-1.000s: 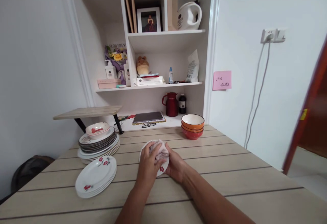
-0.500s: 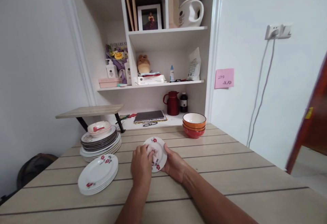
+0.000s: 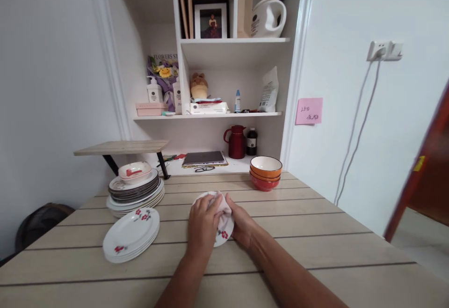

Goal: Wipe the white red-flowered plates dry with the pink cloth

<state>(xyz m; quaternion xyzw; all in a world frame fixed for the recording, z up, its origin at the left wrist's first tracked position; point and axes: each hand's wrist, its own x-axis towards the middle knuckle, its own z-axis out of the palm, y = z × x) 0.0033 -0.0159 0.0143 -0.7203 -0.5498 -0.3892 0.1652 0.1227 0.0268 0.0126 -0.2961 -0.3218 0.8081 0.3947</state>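
A small white plate with red flowers [image 3: 223, 236] is held tilted just above the wooden table [image 3: 315, 233] at its middle. My right hand [image 3: 242, 223] grips the plate by its right rim. My left hand [image 3: 201, 226] presses a pale cloth [image 3: 221, 206] against the plate's face, with the fingers curled over the cloth. Most of the plate is hidden behind my left hand and the cloth.
A short stack of white flowered plates [image 3: 130, 234] lies at the left front. Behind it stands a taller pile of plates [image 3: 135, 194] topped by a small dish [image 3: 134, 171]. Stacked orange and red bowls [image 3: 265, 172] sit at the back. Shelves [image 3: 217, 115] with bottles, a red jug [image 3: 236, 142] and a tablet [image 3: 203, 157] stand beyond.
My left hand moved the cloth down and left, baring the plate's face, then back up over it. The view shifted slightly.
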